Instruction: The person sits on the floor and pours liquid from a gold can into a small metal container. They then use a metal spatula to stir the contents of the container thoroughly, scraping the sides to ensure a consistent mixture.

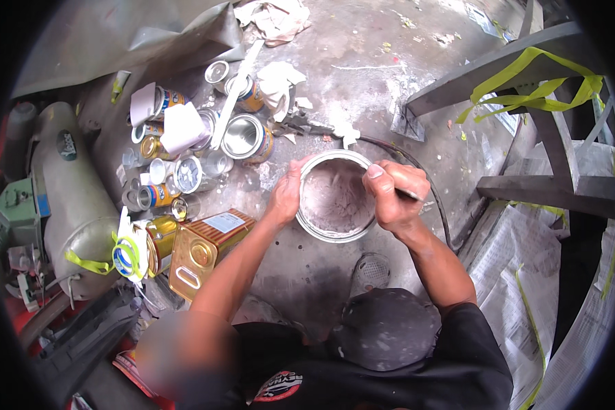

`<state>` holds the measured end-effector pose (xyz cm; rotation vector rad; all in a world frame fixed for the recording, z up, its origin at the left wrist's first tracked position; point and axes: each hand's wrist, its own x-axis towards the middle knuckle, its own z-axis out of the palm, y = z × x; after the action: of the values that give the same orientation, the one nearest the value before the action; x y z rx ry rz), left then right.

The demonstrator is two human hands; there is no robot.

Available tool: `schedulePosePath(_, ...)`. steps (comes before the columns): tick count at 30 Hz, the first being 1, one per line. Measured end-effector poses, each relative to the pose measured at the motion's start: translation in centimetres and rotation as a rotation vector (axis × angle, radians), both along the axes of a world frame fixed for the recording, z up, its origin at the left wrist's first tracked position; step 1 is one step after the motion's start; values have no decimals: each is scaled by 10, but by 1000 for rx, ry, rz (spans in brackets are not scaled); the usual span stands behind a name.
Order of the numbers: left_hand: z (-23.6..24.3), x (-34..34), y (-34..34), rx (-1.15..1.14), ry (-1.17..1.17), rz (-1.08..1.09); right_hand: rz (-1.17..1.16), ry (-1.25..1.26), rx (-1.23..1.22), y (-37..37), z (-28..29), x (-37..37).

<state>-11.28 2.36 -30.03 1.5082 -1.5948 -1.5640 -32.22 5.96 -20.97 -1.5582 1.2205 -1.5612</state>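
Observation:
A round open can (306,223) of thick greyish-pink paste (336,195) stands in front of me. My left hand (285,197) grips the can's left side, with its fingers mostly hidden against the wall. Over the right rim, my right hand (398,196) is closed in a fist, the thumb on top. A short dark end of something thin shows at its fingers, but what it is I cannot make out. The paste has a rough, streaked surface.
Paint cans (246,137), cups and lids crowd the floor on the left, with a long white strip (238,92) across some. A rectangular golden tin (205,253) stands near my left forearm. A compressor tank (78,184) lies far left. Grey metal framing (526,188) and a dark hose (439,198) are right.

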Motion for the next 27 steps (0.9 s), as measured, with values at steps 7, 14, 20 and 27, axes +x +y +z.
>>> schedulePosePath(7, -2, -10, 93, 539, 150, 954, 17, -275, 31, -5, 8, 27)
schedulePosePath(14, 38, -112, 130, 822, 813, 1071, 110, -119, -60, 7, 39, 25)
schedulePosePath(20, -1, -74, 128, 443, 185, 892, -37, 115, -186, 19, 34, -12)
schedulePosePath(27, -3, -50, 3, -154, 207, 261, -141, -240, 108, 6, -37, -15)
